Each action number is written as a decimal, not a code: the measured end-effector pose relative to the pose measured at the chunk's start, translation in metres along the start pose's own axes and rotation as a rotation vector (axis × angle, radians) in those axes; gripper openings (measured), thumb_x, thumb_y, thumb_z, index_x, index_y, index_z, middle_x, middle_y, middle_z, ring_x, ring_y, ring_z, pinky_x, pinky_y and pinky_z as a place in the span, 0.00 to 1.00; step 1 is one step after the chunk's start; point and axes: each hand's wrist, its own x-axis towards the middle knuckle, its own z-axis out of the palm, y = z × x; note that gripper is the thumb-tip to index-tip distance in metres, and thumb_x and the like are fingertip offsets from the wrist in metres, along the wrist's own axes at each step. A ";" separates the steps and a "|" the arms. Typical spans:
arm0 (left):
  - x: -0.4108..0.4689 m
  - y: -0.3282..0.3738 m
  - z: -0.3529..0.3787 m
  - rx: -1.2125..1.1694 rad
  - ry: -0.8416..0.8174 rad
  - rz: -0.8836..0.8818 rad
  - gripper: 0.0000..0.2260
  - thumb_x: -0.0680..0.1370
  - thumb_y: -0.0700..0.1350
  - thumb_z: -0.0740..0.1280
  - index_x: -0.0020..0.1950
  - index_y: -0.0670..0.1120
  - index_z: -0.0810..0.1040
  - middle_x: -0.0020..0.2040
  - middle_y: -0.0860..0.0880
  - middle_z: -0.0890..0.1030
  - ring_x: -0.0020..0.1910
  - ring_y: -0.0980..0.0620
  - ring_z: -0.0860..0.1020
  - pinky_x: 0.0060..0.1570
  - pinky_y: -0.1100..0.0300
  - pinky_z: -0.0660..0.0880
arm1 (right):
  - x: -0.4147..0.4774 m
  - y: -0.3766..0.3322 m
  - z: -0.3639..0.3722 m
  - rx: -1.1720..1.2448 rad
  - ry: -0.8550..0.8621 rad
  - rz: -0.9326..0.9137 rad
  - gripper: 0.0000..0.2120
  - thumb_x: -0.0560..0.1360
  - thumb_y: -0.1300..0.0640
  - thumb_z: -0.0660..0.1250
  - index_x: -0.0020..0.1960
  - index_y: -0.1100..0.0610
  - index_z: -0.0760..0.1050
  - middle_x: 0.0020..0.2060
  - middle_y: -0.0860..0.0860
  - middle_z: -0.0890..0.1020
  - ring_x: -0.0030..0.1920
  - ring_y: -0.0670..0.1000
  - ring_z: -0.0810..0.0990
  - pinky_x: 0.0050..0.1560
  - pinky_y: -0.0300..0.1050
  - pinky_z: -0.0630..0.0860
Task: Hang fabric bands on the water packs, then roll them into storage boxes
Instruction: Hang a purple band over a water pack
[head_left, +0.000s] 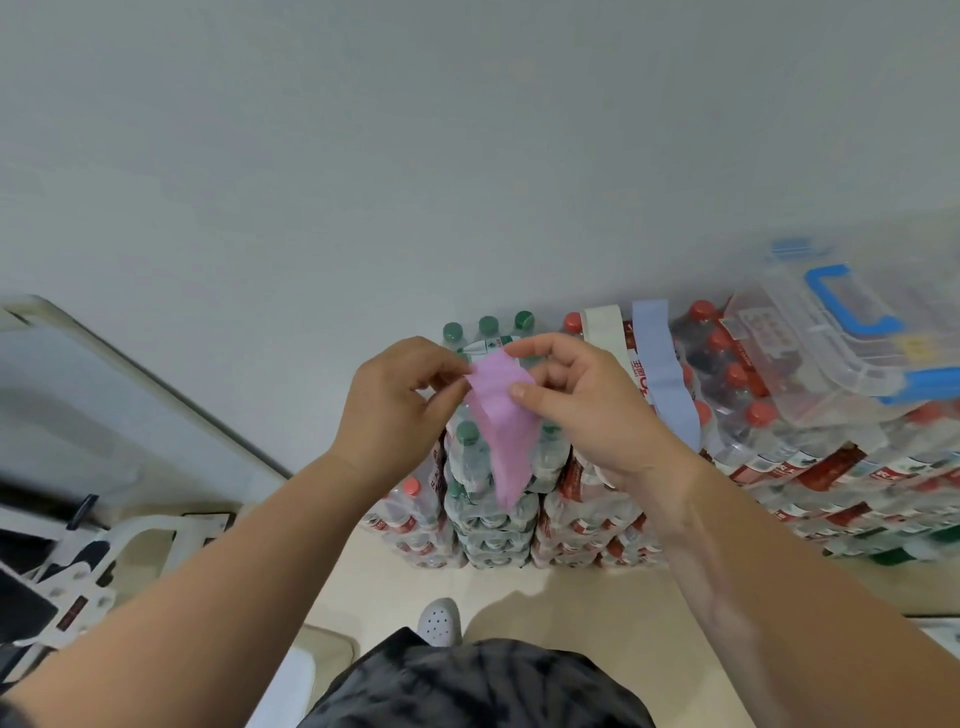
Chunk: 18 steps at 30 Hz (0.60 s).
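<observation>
A person stands over stacked water packs, both hands raised at chest height. The left hand (400, 400) and right hand (582, 405) each pinch the top edge of a pink fabric band (506, 447) between thumb and fingertips, close together. The band's upper part is bunched between the two pinches and the rest hangs loose below them. Holding it this way seems meant to open the loop before laying it down.

Directly beneath the grip sits a green-capped water pack (467, 467), likely the spot this band will hang. To the right of the grip, a white band (602, 330) and a blue band (667, 384) lie draped over red-capped packs (748, 415), which suggests the hanging is partly done. Further right, a clear storage box (841, 374) with a blue handle rests on top of the packs, within reach for the later rolling.
</observation>
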 end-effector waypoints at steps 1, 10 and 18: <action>0.001 -0.005 0.001 0.009 0.002 -0.017 0.06 0.73 0.36 0.75 0.44 0.47 0.84 0.38 0.53 0.82 0.39 0.56 0.77 0.41 0.65 0.76 | 0.001 0.000 0.001 -0.008 0.010 0.002 0.16 0.77 0.61 0.73 0.58 0.42 0.80 0.41 0.66 0.82 0.43 0.53 0.79 0.59 0.53 0.76; 0.012 -0.031 0.016 -0.788 -0.305 -0.580 0.05 0.76 0.32 0.72 0.43 0.41 0.82 0.34 0.44 0.83 0.33 0.50 0.80 0.37 0.59 0.79 | 0.016 0.013 0.015 -0.343 0.101 0.092 0.15 0.75 0.59 0.76 0.61 0.50 0.83 0.34 0.50 0.84 0.37 0.46 0.80 0.46 0.33 0.77; 0.038 -0.088 0.048 -0.967 -0.522 -0.794 0.09 0.81 0.38 0.64 0.50 0.41 0.84 0.45 0.38 0.84 0.43 0.42 0.81 0.44 0.53 0.81 | 0.053 0.038 0.021 -0.291 0.168 0.247 0.05 0.76 0.61 0.74 0.42 0.61 0.81 0.29 0.41 0.77 0.31 0.40 0.71 0.36 0.33 0.70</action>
